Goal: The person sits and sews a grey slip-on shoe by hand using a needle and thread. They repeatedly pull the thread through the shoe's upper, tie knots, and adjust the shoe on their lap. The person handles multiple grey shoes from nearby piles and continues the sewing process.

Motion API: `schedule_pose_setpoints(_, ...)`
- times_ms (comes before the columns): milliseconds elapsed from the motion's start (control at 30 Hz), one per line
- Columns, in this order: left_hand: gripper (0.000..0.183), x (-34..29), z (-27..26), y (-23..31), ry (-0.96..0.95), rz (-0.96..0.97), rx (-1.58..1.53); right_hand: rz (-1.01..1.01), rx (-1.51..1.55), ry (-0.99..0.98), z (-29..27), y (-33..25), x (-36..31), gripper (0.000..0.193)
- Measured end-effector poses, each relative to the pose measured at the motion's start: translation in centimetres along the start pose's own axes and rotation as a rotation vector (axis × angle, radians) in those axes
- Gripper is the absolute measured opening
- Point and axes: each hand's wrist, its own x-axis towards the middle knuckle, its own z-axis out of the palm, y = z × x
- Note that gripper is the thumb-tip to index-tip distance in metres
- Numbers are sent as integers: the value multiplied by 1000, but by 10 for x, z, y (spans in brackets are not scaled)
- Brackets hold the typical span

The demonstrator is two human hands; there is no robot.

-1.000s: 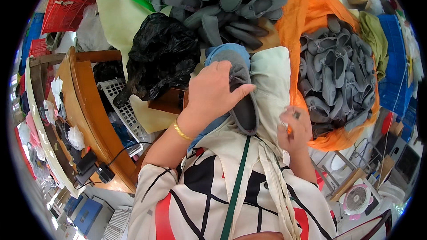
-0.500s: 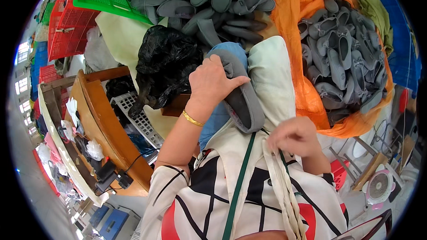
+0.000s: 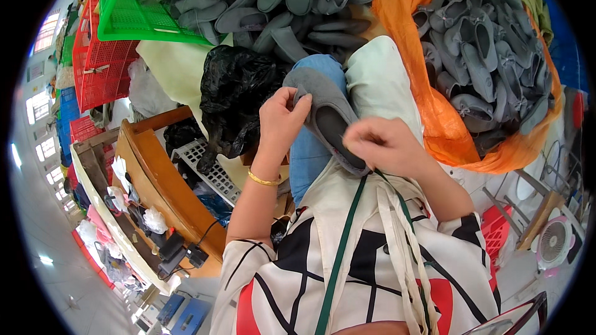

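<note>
There was the grey shoe (image 3: 328, 118), right in the middle of my head view, lying over the lap with its toe pointing away and its heel down by the cream apron (image 3: 324, 197). My left grip (image 3: 280, 116) had it: thumb and fingers pinched the shoe's left side, near the toe, and a gold bracelet (image 3: 264, 178) showed on that wrist. Opposite, my right grip (image 3: 390, 147) was in close toward the heel end, fingers curled and smeared by blur; I couldn't tell whether it pinched anything. Beneath the shoe ran blue cloth (image 3: 306, 164), with pale cloth (image 3: 382, 80) just to its right. To the left, a black plastic bag (image 3: 236, 80) sat crumpled beside the left grip. And up top, a heap of grey shoes (image 3: 279, 0) sprawled next to a green crate (image 3: 161, 36), while off to the right 1 orange sack (image 3: 403, 25) gaped open, packed with bow-trimmed shoes (image 3: 478, 56). Far left stood brown wooden furniture (image 3: 167, 192); low on the right, I caught a white fan (image 3: 554, 242).
</note>
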Motion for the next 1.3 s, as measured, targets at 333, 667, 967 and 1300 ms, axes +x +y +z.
schedule_pose_setpoints(333, 14, -10, 4, -22, 29, -67, -273, -264, -435, 301, 18, 47, 73, 11)
schedule_pose_setpoints(667, 15, -11, 7, -17, 73, -60, -305, -210, -523, 260, 18, 49, 76, 12)
schedule_pose_setpoints(967, 14, -9, 5, -16, 17, -99, -376, -176, -581, 210, 15, 53, 77, 13)
schedule_pose_setpoints(1300, 11, -3, -4, -9, -113, -231, -534, -355, -561, 343, 28, 82, 82, 9)
